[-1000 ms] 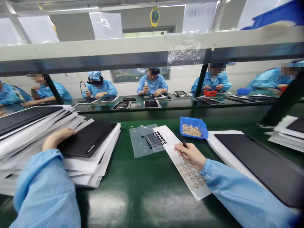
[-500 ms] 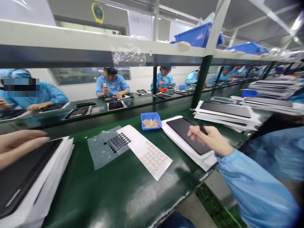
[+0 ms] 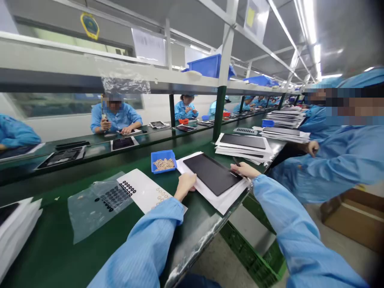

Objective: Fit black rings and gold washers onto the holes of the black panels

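Your left hand (image 3: 186,186) rests open on the near edge of a black tablet (image 3: 211,174), and your right hand (image 3: 246,170) pinches a thin black tool (image 3: 237,161) by the tablet's right corner. The tablet lies on white paper (image 3: 195,182) between your hands. Left of them sit a blue bin (image 3: 163,161) of tan rings and a white sheet (image 3: 141,188). Past your right hand is a stack of tablets (image 3: 243,146). A co-worker's arm (image 3: 336,160) is near on your right. Just below your hands, the green bench (image 3: 57,228) ends at a shiny edge (image 3: 204,230), above a gray floor (image 3: 237,260).
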A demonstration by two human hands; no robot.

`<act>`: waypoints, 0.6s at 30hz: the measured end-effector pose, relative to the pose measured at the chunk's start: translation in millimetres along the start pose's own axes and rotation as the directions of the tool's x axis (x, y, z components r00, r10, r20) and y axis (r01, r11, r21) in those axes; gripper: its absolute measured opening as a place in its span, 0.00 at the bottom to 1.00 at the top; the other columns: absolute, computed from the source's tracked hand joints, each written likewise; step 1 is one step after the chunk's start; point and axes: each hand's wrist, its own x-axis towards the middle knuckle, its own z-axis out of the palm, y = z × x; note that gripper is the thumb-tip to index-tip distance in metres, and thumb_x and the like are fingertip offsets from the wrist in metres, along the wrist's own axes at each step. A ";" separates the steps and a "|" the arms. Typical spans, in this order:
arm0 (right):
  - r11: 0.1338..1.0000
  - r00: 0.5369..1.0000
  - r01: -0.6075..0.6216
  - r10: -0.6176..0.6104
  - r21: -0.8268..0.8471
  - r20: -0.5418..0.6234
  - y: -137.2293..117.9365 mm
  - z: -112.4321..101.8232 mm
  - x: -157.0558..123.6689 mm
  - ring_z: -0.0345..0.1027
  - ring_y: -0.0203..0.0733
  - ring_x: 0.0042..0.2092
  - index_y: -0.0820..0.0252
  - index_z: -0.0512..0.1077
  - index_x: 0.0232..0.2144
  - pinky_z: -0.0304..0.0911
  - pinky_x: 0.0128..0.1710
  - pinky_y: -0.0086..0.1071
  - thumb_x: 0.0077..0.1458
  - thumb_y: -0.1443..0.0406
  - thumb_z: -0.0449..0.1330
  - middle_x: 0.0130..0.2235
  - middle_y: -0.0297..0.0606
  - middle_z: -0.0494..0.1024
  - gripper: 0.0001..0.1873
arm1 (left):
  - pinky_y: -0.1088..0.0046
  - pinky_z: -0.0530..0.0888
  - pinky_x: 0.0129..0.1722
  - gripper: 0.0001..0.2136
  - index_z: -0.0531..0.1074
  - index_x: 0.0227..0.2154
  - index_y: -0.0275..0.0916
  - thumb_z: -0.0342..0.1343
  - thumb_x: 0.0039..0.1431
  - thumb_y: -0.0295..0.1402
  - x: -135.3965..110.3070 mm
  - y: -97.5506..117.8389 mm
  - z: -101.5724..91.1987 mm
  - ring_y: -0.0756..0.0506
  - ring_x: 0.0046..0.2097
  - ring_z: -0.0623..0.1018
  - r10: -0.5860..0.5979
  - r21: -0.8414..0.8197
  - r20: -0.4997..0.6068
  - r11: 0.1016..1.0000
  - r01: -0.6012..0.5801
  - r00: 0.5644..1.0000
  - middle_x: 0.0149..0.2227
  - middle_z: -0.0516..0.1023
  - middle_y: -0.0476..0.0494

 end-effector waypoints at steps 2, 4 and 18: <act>0.998 0.998 -0.042 0.039 0.045 0.053 -4.6 5.4 2.4 0.71 0.41 0.41 0.64 0.71 0.43 0.69 0.41 0.39 0.61 0.59 0.57 0.44 0.40 0.75 0.13 | 0.61 0.75 0.43 0.15 0.67 0.51 0.35 0.54 0.65 0.37 5.2 -3.2 4.0 0.43 0.45 0.75 -0.046 -0.094 -0.028 0.995 0.043 0.999 0.49 0.72 0.39; 0.991 0.993 -0.067 0.055 0.116 0.101 -10.5 8.8 1.8 0.72 0.41 0.38 0.66 0.72 0.36 0.69 0.39 0.36 0.59 0.58 0.59 0.39 0.42 0.77 0.13 | 0.61 0.76 0.43 0.15 0.67 0.51 0.35 0.54 0.65 0.37 7.6 -4.4 5.3 0.43 0.45 0.75 -0.077 -0.186 -0.033 0.980 0.070 0.996 0.49 0.71 0.40; 0.818 0.978 -0.161 0.055 0.552 0.203 10.0 -23.1 -107.9 0.70 0.38 0.23 0.63 0.72 0.24 0.65 0.23 0.29 0.55 0.49 0.59 0.24 0.41 0.78 0.22 | 0.67 0.77 0.38 0.11 0.70 0.45 0.33 0.54 0.65 0.34 -30.4 15.1 38.5 0.47 0.38 0.77 -0.009 -0.373 0.253 0.922 0.106 0.968 0.42 0.75 0.42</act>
